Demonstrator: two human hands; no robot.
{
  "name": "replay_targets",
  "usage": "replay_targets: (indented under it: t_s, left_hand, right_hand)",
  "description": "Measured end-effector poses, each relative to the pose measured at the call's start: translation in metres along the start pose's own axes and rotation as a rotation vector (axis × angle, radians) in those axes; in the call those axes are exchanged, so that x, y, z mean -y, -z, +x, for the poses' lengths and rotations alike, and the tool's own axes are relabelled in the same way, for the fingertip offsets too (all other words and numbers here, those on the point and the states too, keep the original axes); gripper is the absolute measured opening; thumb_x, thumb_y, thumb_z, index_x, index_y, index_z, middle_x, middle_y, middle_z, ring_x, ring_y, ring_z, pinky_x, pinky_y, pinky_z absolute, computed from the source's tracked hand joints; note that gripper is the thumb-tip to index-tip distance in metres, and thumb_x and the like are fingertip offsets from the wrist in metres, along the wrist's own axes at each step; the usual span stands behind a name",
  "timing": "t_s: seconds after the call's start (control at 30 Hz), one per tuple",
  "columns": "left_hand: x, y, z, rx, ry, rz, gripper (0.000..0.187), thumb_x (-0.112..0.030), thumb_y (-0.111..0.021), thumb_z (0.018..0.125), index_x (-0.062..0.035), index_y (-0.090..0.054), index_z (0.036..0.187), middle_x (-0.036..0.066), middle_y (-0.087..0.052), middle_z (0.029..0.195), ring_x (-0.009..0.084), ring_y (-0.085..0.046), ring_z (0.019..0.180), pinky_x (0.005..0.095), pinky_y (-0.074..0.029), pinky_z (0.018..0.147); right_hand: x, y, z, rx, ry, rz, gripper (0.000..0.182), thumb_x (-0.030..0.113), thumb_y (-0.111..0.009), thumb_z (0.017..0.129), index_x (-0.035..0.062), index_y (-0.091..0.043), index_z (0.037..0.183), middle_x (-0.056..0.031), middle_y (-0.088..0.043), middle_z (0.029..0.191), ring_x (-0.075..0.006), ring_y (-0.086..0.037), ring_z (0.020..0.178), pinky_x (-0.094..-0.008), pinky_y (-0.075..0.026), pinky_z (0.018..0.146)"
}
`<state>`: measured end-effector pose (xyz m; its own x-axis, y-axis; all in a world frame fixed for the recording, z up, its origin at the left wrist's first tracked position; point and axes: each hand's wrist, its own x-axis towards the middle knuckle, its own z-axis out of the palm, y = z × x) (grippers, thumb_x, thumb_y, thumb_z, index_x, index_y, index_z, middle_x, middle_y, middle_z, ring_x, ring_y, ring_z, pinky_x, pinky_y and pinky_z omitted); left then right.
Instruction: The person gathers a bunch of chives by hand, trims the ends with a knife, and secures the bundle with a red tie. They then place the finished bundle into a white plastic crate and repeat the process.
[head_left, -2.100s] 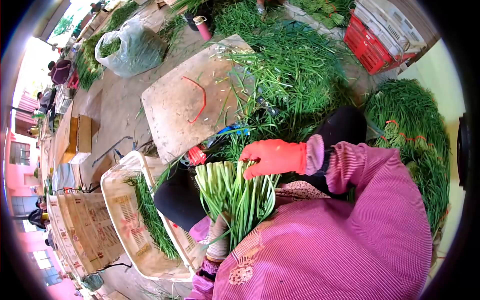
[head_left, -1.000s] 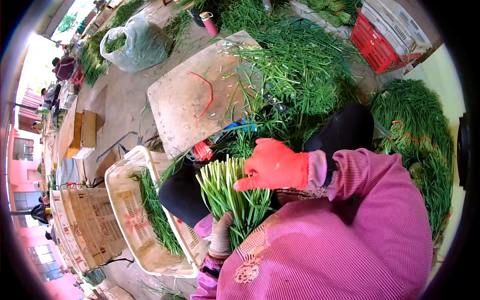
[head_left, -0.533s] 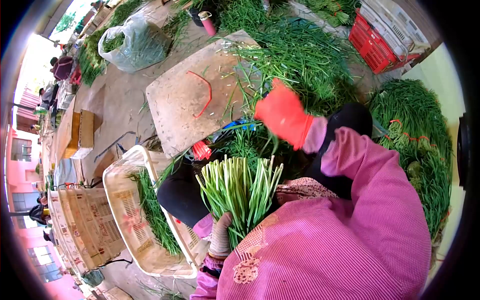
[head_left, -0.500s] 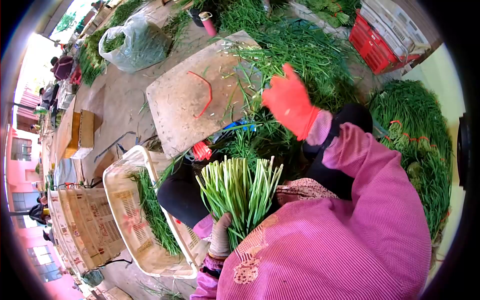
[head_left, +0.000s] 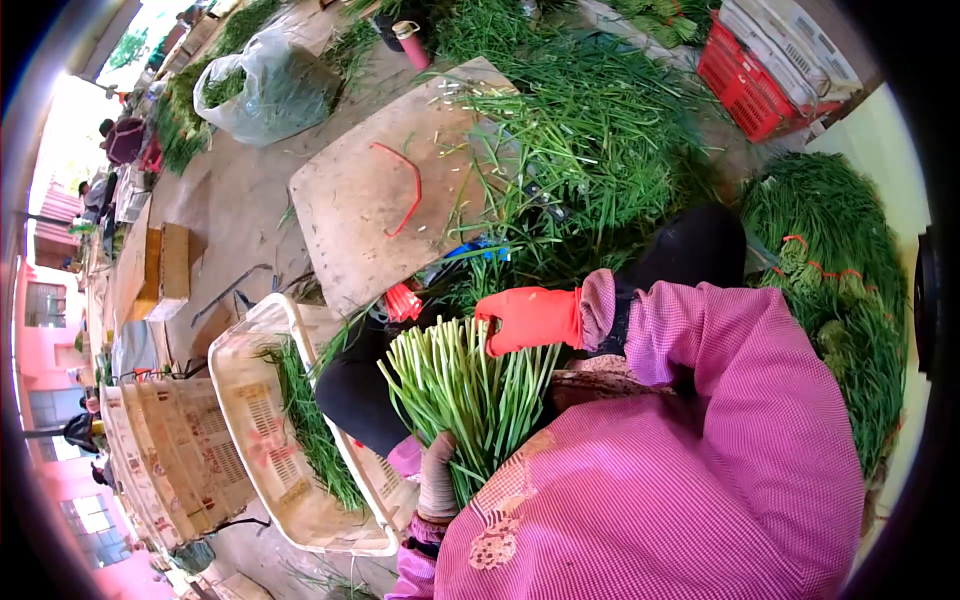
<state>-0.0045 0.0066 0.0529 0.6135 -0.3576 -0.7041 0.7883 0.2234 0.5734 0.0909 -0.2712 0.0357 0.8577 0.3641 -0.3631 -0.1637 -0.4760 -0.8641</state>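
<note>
Gripping a bunch of green stalks (head_left: 470,385) low down, the grey-gloved L hand (head_left: 438,475) is wrapped round it, pale ends fanned up twd the R hand (head_left: 535,318). Orange-gloved R hand is at the bunch's upper R edge w/ fingers curled; can't tell if they pinch a stalk. White crate (head_left: 290,505) w/ greens (head_left: 310,425) sits just L of the L hand; fwd of both hands are red strips (head_left: 402,302), then a board (head_left: 345,225) w/ a red band (head_left: 417,185) & a leafy pile (head_left: 610,120) to its R.
</note>
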Motion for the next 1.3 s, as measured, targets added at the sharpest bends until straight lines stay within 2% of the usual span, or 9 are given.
replay_targets:
  t_s: [0.33,0.53,0.6,0.67,0.8,0.93,1.07,1.17,1.3]
  left_hand:
    - [-0.002,-0.007,0.002,0.015,0.001,0.019,0.057,-0.039,-0.067,0.085,-0.0002,-0.057,0.125,0.011,-0.064,0.115,0.0235,-0.063,0.102,0.0361,-0.053,0.089]
    - [-0.002,-0.013,-0.001,0.003,0.005,-0.012,0.051,-0.037,-0.063,0.088,0.0007,-0.059,0.122,0.010,-0.065,0.111,0.0227,-0.064,0.099,0.0353,-0.053,0.087]
    - [-0.002,-0.011,-0.002,0.018,0.031,-0.052,0.050,-0.036,-0.061,0.089,0.0008,-0.058,0.123,0.011,-0.065,0.112,0.0229,-0.064,0.099,0.0356,-0.053,0.087]
    - [-0.002,0.002,0.003,0.060,0.016,0.119,0.051,-0.036,-0.062,0.089,0.0008,-0.057,0.124,0.012,-0.065,0.113,0.0231,-0.064,0.101,0.0359,-0.053,0.088]
    - [0.003,-0.004,0.002,-0.032,0.020,-0.052,0.052,-0.038,-0.064,0.088,0.0003,-0.058,0.124,0.010,-0.065,0.114,0.0227,-0.064,0.101,0.0358,-0.054,0.087]
    - [-0.001,-0.012,0.002,0.033,0.026,-0.035,0.055,-0.038,-0.067,0.087,-0.0008,-0.056,0.126,0.010,-0.065,0.115,0.0227,-0.064,0.100,0.0347,-0.054,0.087]
    - [0.004,0.000,0.004,0.009,0.058,-0.022,0.054,-0.034,-0.070,0.086,-0.0012,-0.056,0.127,0.010,-0.064,0.115,0.0219,-0.064,0.099,0.0335,-0.054,0.086]
    - [0.004,-0.005,-0.001,-0.016,0.010,-0.016,0.058,-0.033,-0.071,0.085,-0.0014,-0.053,0.130,0.009,-0.063,0.117,0.0214,-0.064,0.100,0.0341,-0.054,0.086]
    - [0.006,0.001,0.004,-0.005,-0.001,0.021,0.062,-0.032,-0.072,0.084,-0.0024,-0.050,0.134,0.009,-0.062,0.121,0.0222,-0.063,0.103,0.0345,-0.054,0.088]
  right_hand:
    - [0.008,0.013,-0.008,0.273,-0.003,-0.051,0.041,0.039,-0.070,0.079,0.0074,-0.070,0.104,-0.0131,-0.070,0.091,-0.0247,-0.065,0.088,-0.0368,-0.050,0.080]
    - [-0.003,0.003,-0.004,0.122,0.088,-0.506,0.028,0.033,-0.066,0.075,0.0054,-0.070,0.073,-0.0103,-0.066,0.072,-0.0300,-0.064,0.085,-0.0566,-0.037,0.098]
    - [-0.016,0.000,0.000,-0.219,0.339,-0.766,0.018,0.027,-0.066,0.072,0.0101,-0.070,0.070,-0.0088,-0.064,0.068,-0.0269,-0.064,0.093,-0.0528,-0.035,0.104]
    - [-0.009,0.032,0.005,-0.328,0.193,-1.062,0.011,0.024,-0.064,0.070,0.0143,-0.069,0.067,-0.0055,-0.064,0.072,-0.0263,-0.060,0.105,-0.0523,-0.031,0.109]
    - [-0.022,0.101,-0.002,-1.092,0.277,-1.307,0.011,0.024,-0.065,0.073,0.0149,-0.069,0.078,-0.0082,-0.065,0.105,-0.0340,-0.048,0.122,-0.0553,-0.029,0.109]
    - [0.025,0.043,-0.018,-0.402,0.552,-0.587,0.022,0.036,-0.063,0.078,0.0158,-0.071,0.077,-0.0101,-0.060,0.122,-0.0438,-0.037,0.131,-0.0594,-0.031,0.103]
    - [0.020,-0.009,-0.007,0.015,0.370,-0.752,0.042,0.047,-0.063,0.082,0.0177,-0.072,0.110,-0.0132,-0.041,0.149,-0.0453,-0.018,0.144,-0.0618,-0.015,0.114]
    - [0.020,-0.013,-0.002,0.173,0.133,-0.451,0.044,0.047,-0.061,0.085,0.0291,-0.064,0.125,-0.0053,-0.040,0.152,-0.0429,-0.014,0.146,-0.0611,-0.010,0.115]
    - [0.020,-0.008,0.007,0.081,0.114,-0.408,0.036,0.042,-0.060,0.085,0.0240,-0.071,0.114,-0.0014,-0.045,0.149,-0.0393,-0.019,0.146,-0.0610,-0.008,0.116]
